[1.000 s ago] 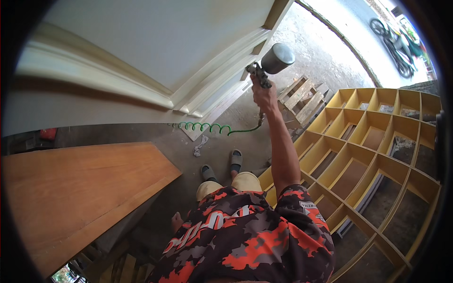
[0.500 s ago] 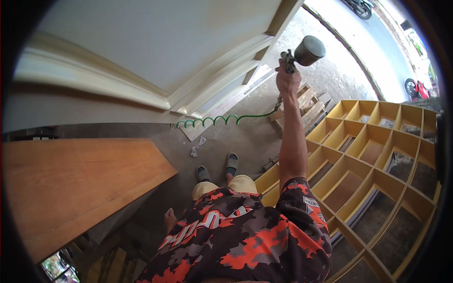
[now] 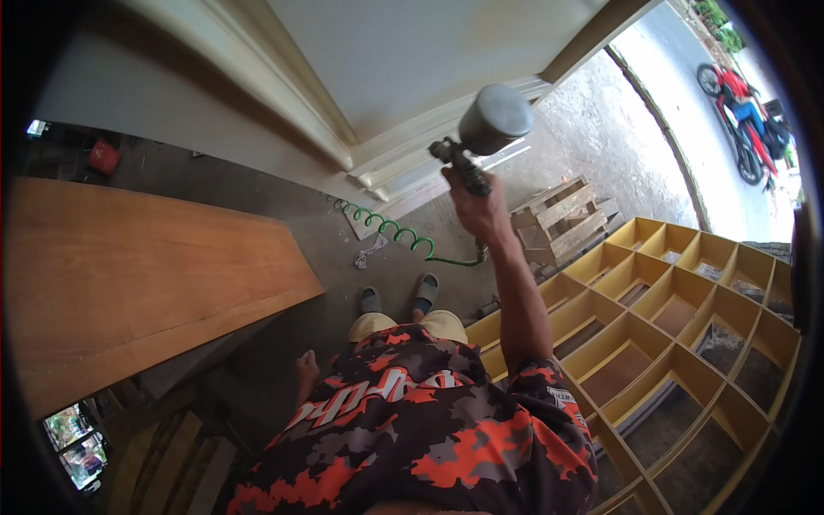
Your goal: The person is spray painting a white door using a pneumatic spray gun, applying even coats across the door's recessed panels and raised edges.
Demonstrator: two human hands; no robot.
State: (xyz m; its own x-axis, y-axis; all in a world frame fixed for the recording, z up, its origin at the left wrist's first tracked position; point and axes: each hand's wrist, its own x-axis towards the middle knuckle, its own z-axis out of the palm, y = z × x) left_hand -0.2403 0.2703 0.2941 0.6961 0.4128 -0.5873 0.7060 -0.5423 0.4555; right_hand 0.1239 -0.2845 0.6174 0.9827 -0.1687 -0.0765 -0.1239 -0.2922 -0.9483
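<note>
My right hand (image 3: 481, 210) is wrapped round the handle of a spray gun (image 3: 463, 166), held out in front of me at arm's length. On top of the gun sits a grey metal paint cup (image 3: 496, 120). The gun's nozzle end points left, toward a large off-white panelled piece (image 3: 429, 60) with moulded edges; I see no contact between them. From below the handle, a green coiled air hose (image 3: 378, 221) runs off to the left. My left hand (image 3: 307, 367) hangs low by my side, small in view, its fingers too indistinct to judge.
A brown wooden panel (image 3: 154, 275) lies raised at the left. A yellow gridded wooden frame (image 3: 644, 360) spreads across the right, with a small slatted pallet (image 3: 558, 215) beyond it. A crumpled cloth (image 3: 371, 251) lies on the floor. Outside, a person rides a red motorcycle (image 3: 742, 120).
My right hand has moved the spray gun left and somewhat closer to me. The view has shifted, showing more of the street, and the red motorcycle is now more fully in view.
</note>
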